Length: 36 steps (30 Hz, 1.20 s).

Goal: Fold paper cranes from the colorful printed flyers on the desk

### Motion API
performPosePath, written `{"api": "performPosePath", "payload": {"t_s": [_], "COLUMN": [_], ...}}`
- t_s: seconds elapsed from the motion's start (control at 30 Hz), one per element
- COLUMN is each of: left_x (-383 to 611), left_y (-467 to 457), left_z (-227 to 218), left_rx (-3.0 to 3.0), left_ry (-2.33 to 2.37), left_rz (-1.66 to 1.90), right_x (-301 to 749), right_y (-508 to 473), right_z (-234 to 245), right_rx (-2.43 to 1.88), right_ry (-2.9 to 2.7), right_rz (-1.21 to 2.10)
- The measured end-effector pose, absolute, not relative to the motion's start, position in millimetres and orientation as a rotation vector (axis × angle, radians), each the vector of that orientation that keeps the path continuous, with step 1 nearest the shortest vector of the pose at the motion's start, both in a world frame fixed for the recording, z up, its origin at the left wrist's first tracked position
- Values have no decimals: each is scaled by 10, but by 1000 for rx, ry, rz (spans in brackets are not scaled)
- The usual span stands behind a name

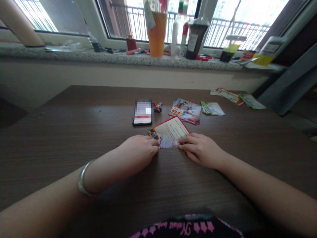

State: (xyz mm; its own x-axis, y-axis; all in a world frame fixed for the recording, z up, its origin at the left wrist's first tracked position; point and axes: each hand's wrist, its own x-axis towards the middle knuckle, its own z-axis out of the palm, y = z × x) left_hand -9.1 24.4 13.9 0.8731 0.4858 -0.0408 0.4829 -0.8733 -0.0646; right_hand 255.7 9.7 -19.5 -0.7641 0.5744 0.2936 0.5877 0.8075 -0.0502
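Observation:
A red-bordered paper leaflet [171,129] lies on the dark wooden table [74,132], with its near edge folded over into a colourful strip [167,142]. My left hand [138,152] presses the left end of that folded strip, fingers curled and pinched on it. At the right end of the strip my right hand [201,149] pinches the paper with its fingertips. A silver bangle [84,183] is on my left wrist.
Behind the leaflet lie a phone [143,113], a small folded paper piece [158,106], a colourful flyer [185,110] and a stack of flyers [212,108]. More leaflets [228,95] sit at the far right. Drink cups and bottles [157,29] line the windowsill.

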Motion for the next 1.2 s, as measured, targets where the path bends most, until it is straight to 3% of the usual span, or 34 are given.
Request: {"api": "performPosePath", "payload": {"t_s": [0.3, 0.83, 1.2], "left_x": [-55, -22, -52], "left_y": [133, 120, 112], "left_z": [126, -135, -111], "left_rx": [-2888, -2852, -2891], "left_ry": [-897, -696, -796], "left_rz": [80, -189, -197], "right_x": [2605, 2722, 2709], "right_y": [83, 135, 180], "right_z": [-146, -149, -109], "right_rx": [-984, -1211, -977], "right_ry": [-2744, -2675, -2402], "right_rz": [-169, -388, -137]}}
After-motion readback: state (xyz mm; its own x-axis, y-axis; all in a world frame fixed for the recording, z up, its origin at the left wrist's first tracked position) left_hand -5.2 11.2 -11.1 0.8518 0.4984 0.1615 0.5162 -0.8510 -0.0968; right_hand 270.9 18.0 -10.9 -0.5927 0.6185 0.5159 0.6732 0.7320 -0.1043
